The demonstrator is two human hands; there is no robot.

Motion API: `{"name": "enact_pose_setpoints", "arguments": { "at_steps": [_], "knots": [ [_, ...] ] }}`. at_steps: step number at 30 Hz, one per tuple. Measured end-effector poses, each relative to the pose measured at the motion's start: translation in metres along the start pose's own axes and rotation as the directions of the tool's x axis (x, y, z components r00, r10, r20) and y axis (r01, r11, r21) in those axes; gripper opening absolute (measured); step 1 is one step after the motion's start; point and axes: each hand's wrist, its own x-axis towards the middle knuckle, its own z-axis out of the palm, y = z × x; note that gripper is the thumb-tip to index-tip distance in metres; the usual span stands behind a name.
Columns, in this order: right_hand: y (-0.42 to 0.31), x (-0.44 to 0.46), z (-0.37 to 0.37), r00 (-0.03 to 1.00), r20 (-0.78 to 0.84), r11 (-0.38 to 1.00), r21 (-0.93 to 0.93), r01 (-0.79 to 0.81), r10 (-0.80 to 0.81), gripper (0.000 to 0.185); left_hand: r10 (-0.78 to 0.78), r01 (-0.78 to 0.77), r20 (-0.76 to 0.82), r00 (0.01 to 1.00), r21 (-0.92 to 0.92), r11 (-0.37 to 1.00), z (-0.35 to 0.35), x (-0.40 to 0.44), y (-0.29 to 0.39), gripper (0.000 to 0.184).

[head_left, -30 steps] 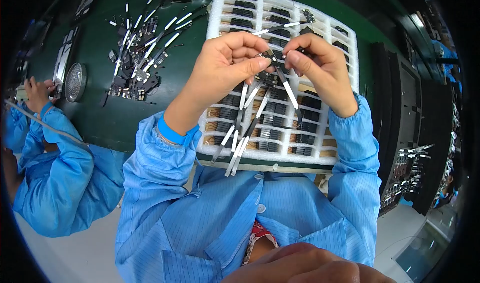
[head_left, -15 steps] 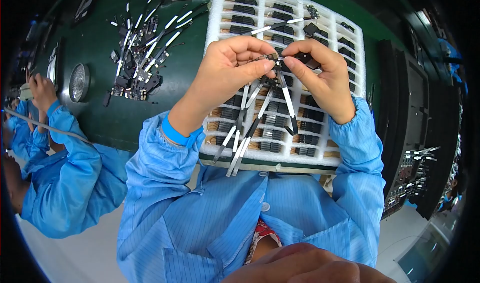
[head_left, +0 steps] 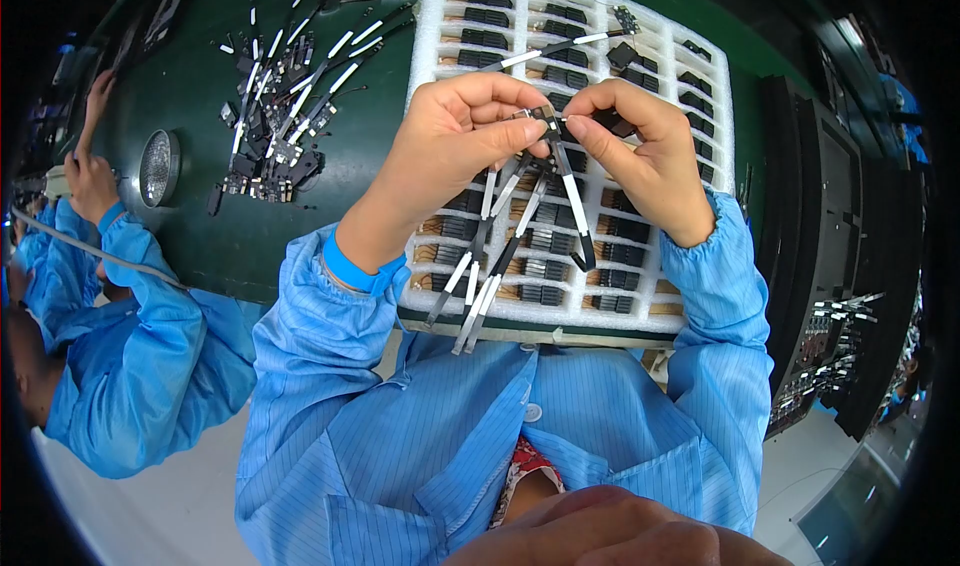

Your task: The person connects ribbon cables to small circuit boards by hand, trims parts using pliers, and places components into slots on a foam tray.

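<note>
My left hand point(head_left: 470, 131) pinches a small dark circuit part point(head_left: 545, 121) between thumb and forefinger, above a white foam tray point(head_left: 425, 76). Several black-and-white flex strips point(head_left: 520, 228) hang below these fingers over the tray's front edge. To the right, my right hand point(head_left: 635, 146) has its thumb and forefinger together at the part's right side, and a small black block point(head_left: 612, 122) shows beside its fingers. What exactly the right fingertips grip is too small to tell. Rows of black pieces point(head_left: 485, 38) fill slots in the tray.
A pile of circuit parts with flex strips point(head_left: 285, 131) lies on the green table point(head_left: 215, 251), left of the tray. A round metal dish point(head_left: 159, 168) stands farther left, near a co-worker's hand point(head_left: 92, 186). Black trays point(head_left: 825, 226) with more strips are at the right.
Since the first frame, my right fingertips have come closer to the part in my left hand. The tray appears slightly shifted in view. A co-worker's arm now reaches up at the far left.
</note>
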Motion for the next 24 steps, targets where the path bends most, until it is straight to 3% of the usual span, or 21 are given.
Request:
{"name": "enact_pose_setpoints", "arguments": {
  "at_steps": [5,11,24],
  "knots": [
    [0.0000,0.0002,-0.0007,0.998,-0.009,0.994,-0.081,0.068,-0.069,0.009,0.042,-0.042,-0.005,0.999,0.001,0.999,0.0016,-0.0002,-0.0029,0.021],
    [-0.0001,0.0015,0.0045,0.963,-0.063,0.952,-0.178,0.247,-0.262,0.012,0.020,-0.020,0.003,1.000,-0.019,1.000,0.0016,-0.0015,-0.0007,0.021],
    [-0.0003,0.0026,0.0037,0.950,-0.041,0.931,-0.217,0.293,-0.308,0.011,0.019,-0.018,0.025,1.000,-0.029,0.999,-0.0008,-0.0023,0.0000,0.021]
  ]
}}
